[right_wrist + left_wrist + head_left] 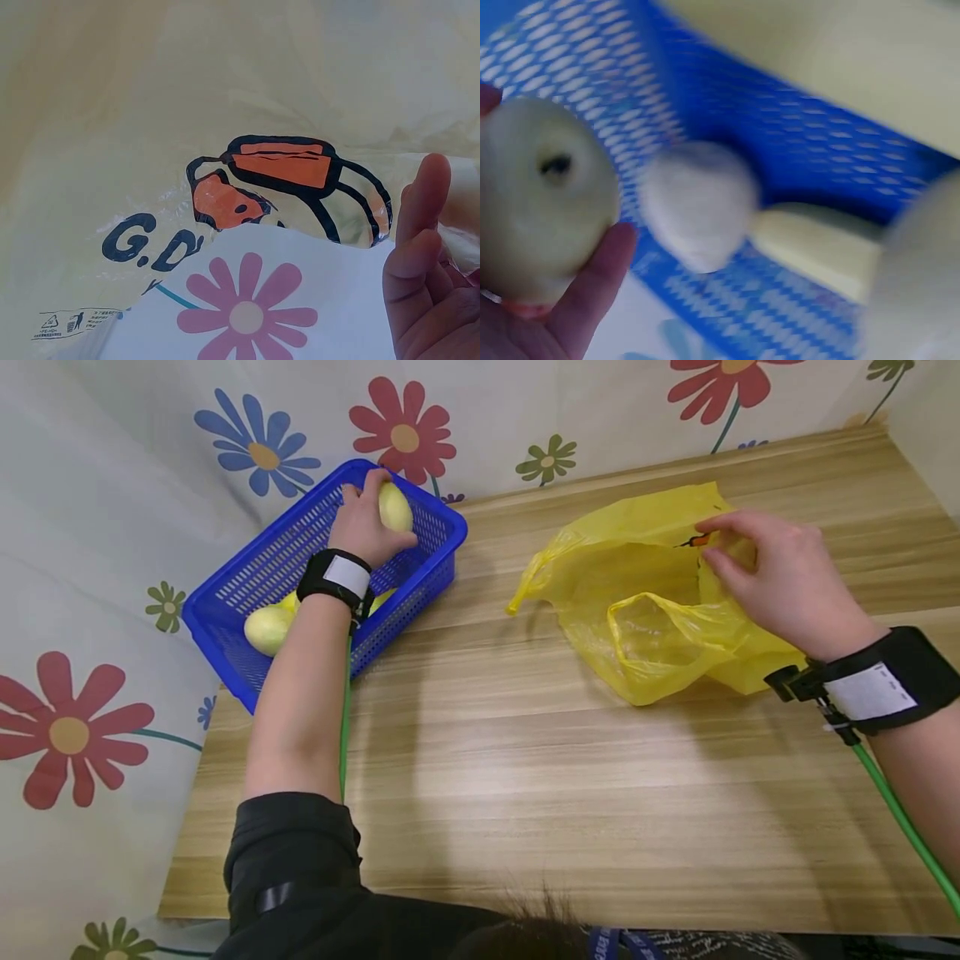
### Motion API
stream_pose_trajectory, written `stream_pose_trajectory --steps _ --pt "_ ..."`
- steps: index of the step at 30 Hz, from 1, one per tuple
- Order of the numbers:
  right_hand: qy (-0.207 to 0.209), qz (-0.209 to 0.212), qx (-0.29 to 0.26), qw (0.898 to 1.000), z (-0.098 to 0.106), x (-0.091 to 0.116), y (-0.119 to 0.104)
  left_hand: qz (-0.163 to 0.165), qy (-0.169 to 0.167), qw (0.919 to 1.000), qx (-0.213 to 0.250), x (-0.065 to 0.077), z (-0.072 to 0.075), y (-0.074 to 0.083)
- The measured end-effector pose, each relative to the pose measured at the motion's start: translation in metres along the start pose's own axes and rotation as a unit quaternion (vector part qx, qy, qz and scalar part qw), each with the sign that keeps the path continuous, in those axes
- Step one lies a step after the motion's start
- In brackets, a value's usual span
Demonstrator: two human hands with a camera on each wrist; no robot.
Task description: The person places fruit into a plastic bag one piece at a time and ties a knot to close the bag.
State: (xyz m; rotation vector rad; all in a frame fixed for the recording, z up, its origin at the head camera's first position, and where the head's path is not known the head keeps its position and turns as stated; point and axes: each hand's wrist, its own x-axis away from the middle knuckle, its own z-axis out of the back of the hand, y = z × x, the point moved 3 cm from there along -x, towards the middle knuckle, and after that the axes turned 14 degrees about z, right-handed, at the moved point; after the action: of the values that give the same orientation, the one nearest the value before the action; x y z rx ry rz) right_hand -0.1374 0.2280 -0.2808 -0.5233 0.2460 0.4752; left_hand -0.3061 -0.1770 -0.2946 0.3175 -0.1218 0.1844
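Over the far end of the blue plastic basket (pixel 442 547), my left hand (pixel 363 522) grips a smooth pale yellow melon (pixel 394 508). The left wrist view shows this melon's dark stem scar, with fingers and thumb around its sides. Another pale melon (pixel 267 630) lies in the basket's near end, partly behind my forearm. Over on the right, my right hand (pixel 780 568) pinches the upper edge of a crumpled yellow plastic bag (pixel 645 527) between thumb and fingers. The bag's mouth gapes toward me, and its orange-and-black print (pixel 285 165) shows in the right wrist view.
Inside the basket, the left wrist view shows a blurred whitish rounded item (pixel 697 202) and a pale yellow one (pixel 817 247). A wooden table (pixel 510 793) carries basket and bag. Behind it hangs a flower-print cloth (pixel 480 410). Green cables run from both wrists.
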Motion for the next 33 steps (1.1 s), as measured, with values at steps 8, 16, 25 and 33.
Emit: stream_pose_trajectory --steps 8,16,25,33 --pt "0.003 -0.004 0.000 1.000 0.002 0.002 0.003 -0.110 0.056 0.9887 0.085 0.044 0.028 0.048" --pt "0.004 -0.008 -0.003 1.000 0.003 0.006 0.007 -0.273 -0.035 0.9489 0.154 0.096 0.005 0.087" --pt "-0.023 -0.002 -0.001 1.000 0.000 0.006 0.008 -0.386 -0.274 0.8397 0.266 0.154 -0.044 0.107" --pt "-0.033 0.071 0.029 0.997 -0.004 0.001 -0.003 -0.360 -0.313 0.8603 0.180 0.142 -0.079 0.129"
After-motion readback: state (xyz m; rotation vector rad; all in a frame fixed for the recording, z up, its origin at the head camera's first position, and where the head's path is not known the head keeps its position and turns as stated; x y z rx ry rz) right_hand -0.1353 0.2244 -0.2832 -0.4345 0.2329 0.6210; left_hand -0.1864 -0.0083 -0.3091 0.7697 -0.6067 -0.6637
